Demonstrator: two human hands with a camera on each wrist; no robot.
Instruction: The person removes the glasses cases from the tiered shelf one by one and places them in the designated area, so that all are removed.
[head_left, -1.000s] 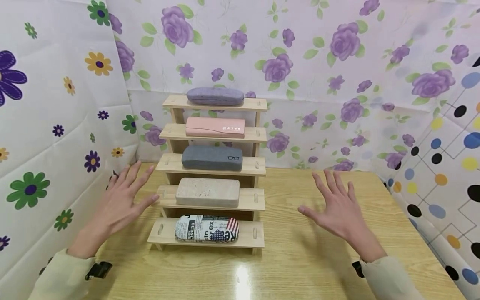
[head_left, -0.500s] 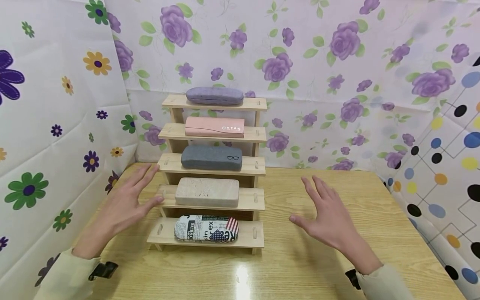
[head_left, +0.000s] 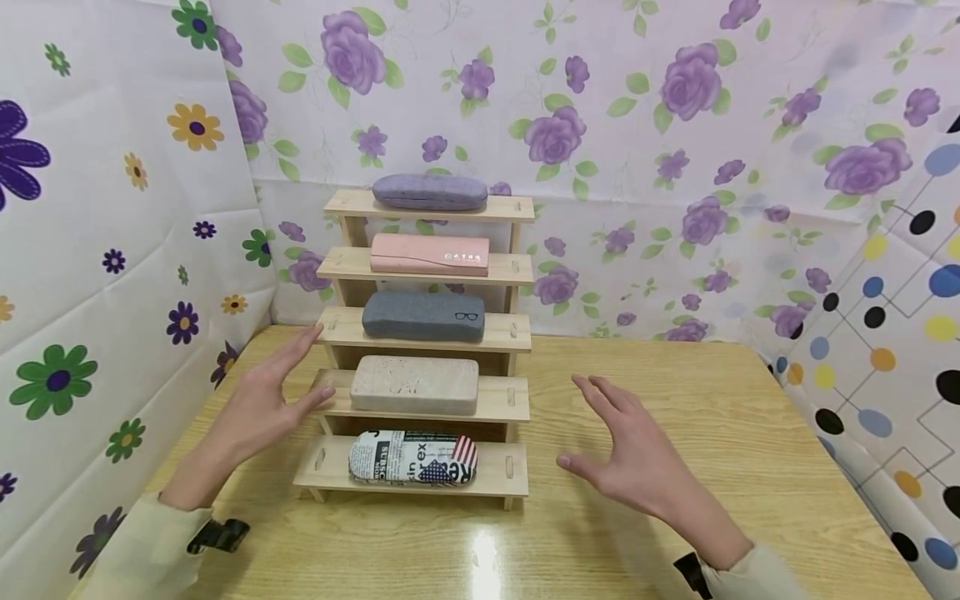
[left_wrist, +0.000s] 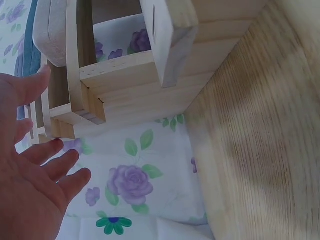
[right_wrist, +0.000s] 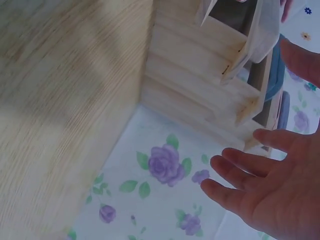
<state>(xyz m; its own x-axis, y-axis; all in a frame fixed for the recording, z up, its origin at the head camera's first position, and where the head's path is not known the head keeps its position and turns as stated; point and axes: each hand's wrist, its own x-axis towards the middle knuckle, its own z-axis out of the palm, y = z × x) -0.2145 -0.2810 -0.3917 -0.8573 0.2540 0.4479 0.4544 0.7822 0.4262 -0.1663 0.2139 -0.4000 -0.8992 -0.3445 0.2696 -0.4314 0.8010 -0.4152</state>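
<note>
A stepped wooden rack (head_left: 504,398) of several shelves stands on the table, one glasses case on each step. From the top down lie a purple case (head_left: 430,192), a pink case (head_left: 429,254), a blue-grey case (head_left: 423,316), a cream case (head_left: 415,385) and a newsprint-patterned case (head_left: 412,457). My left hand (head_left: 258,408) is at the rack's left side, fingers extended and thumb apart, the fingertips overlapping the shelf ends in the head view. Off the rack's right side, my right hand (head_left: 633,450) hovers over the table with spread fingers. Both hold nothing.
The wooden table (head_left: 585,550) carries the rack left of its middle. A rose-patterned cloth (head_left: 622,167) hangs behind, a flower-print cloth (head_left: 150,275) on the left and a dotted cloth (head_left: 885,350) on the right.
My right hand has moved left toward the rack. The left hand has shifted slightly right, closer to the rack's left edge. Rack and cases stay put.
</note>
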